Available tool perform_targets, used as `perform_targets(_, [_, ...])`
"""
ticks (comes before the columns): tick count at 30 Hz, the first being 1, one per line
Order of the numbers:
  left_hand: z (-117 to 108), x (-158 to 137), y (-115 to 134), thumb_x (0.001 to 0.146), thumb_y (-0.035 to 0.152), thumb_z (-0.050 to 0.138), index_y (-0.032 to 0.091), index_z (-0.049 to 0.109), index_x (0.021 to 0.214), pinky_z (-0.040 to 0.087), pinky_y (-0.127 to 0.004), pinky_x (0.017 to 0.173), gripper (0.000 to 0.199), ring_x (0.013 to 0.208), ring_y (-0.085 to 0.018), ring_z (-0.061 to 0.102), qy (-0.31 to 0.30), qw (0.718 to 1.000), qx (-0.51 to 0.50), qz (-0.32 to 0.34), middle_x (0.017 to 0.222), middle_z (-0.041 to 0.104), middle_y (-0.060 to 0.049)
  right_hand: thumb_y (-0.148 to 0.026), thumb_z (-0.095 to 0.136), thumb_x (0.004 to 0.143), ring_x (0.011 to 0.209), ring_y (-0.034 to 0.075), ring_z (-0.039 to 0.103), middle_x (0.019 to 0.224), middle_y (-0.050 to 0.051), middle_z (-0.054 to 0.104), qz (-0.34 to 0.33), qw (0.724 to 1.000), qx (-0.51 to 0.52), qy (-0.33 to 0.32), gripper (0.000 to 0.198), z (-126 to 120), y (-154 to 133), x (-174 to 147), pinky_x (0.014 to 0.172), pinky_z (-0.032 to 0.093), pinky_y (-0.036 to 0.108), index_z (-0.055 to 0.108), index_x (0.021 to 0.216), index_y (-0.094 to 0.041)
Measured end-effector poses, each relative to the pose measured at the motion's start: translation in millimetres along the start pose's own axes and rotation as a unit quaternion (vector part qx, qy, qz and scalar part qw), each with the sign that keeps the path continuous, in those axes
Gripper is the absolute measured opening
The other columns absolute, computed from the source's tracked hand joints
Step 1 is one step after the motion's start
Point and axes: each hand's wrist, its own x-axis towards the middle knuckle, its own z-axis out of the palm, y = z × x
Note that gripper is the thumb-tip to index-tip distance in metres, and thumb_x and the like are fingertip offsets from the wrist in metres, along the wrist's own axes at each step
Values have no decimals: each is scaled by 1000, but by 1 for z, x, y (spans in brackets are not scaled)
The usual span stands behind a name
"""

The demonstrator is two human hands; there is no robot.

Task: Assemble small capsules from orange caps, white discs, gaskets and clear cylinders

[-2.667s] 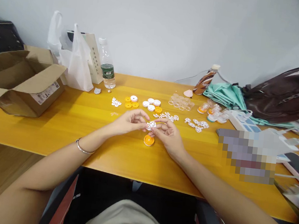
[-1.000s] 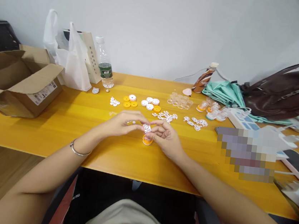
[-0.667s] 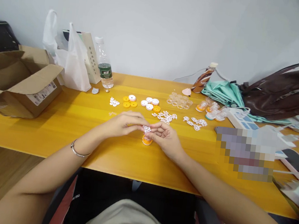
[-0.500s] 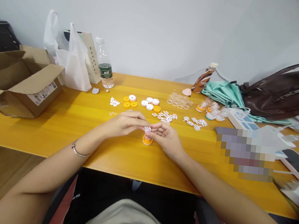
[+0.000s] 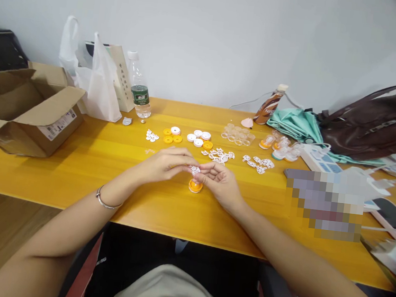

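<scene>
Between my fingertips is a small white patterned plastic piece (image 5: pixel 194 170), just above an orange and white round base (image 5: pixel 195 187) standing on the table. My left hand (image 5: pixel 167 165) pinches the piece from the left, its fingers partly covering it. From the right, my right hand (image 5: pixel 220 182) grips it with thumb and fingers, the thumb close to the top of the base. Whether the piece touches the base is hidden. Beyond my hands lie loose white patterned pieces (image 5: pixel 218 155), white and orange discs (image 5: pixel 198 142), and small white parts (image 5: pixel 152 136).
Clear rings (image 5: pixel 237 135) and several domed assemblies (image 5: pixel 280 148) sit at the back right, near a brown bottle (image 5: pixel 270 104), green cloth (image 5: pixel 295 124) and dark bag (image 5: pixel 376 123). A power strip (image 5: pixel 320 160) lies right. Left stand a cardboard box (image 5: pixel 26 114) and water bottle (image 5: pixel 140 92).
My left fingers have shifted slightly right over the white piece and now cover more of it. The base and the loose parts stay where they were.
</scene>
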Motion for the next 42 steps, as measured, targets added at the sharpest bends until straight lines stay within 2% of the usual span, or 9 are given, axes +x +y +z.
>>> perform_targets(5, [5,-1,2,87,20,51,17,61,108,48,-26,77,24,85,-13,60,23,999,-38,-24,95,64,-8,-32,74,65,63,12,67,69,-1,70,20,1000,18,-9,22,-1,-1,1,66,54,27,61,77,-19])
perform_targets(8, [9,0,3,79,28,63,16,59,110,50,-28,78,33,83,-14,61,73,989,-91,-93,93,66,-7,-33,75,65,64,12,67,71,0,71,1,1000,15,11,23,-1,-1,1,69,55,28,61,76,-19])
perform_targets(14, [18,3,3,77,35,63,12,63,85,50,-24,66,24,71,-12,62,76,959,-169,-212,78,67,-6,-36,75,63,67,15,68,76,2,72,-2,1000,10,15,25,-2,1,0,71,56,31,61,75,-19])
perform_targets(19, [25,5,5,76,29,64,10,63,81,49,-24,65,20,66,-11,61,91,945,-190,-248,75,67,-6,-35,74,65,63,14,66,69,2,70,4,1000,-10,15,23,-3,3,1,68,54,31,59,71,-18])
perform_targets(24, [21,6,3,76,29,64,9,62,83,50,-25,67,21,67,-11,61,90,932,-231,-265,76,67,-7,-38,70,67,72,14,62,78,2,66,-19,997,-81,6,24,-11,-4,8,73,50,31,59,77,-19])
perform_targets(27, [18,5,2,75,30,64,10,61,82,49,-24,65,21,64,-10,59,86,930,-237,-268,74,66,-6,-42,71,65,79,15,58,90,3,60,-56,978,-198,4,33,-20,-11,10,72,47,31,57,85,-21])
perform_targets(30, [17,3,1,77,30,62,10,62,81,48,-23,64,20,63,-9,58,49,945,-205,-250,73,66,-5,-44,76,58,82,18,53,91,3,56,-73,931,-351,-76,48,-27,-13,6,73,44,33,55,95,-21])
perform_targets(33, [18,1,2,79,30,59,12,63,82,48,-23,66,18,68,-10,58,6,963,-148,-223,75,66,-5,-42,76,59,85,20,52,91,3,54,-86,885,-434,-148,53,-29,-11,2,76,42,34,53,101,-21])
perform_targets(42, [20,0,6,81,27,57,14,61,86,47,-23,69,14,72,-12,60,-70,978,-94,-172,79,66,-3,-33,66,72,76,16,51,83,1,53,-85,863,-461,-189,26,-29,0,4,69,41,28,53,91,-20])
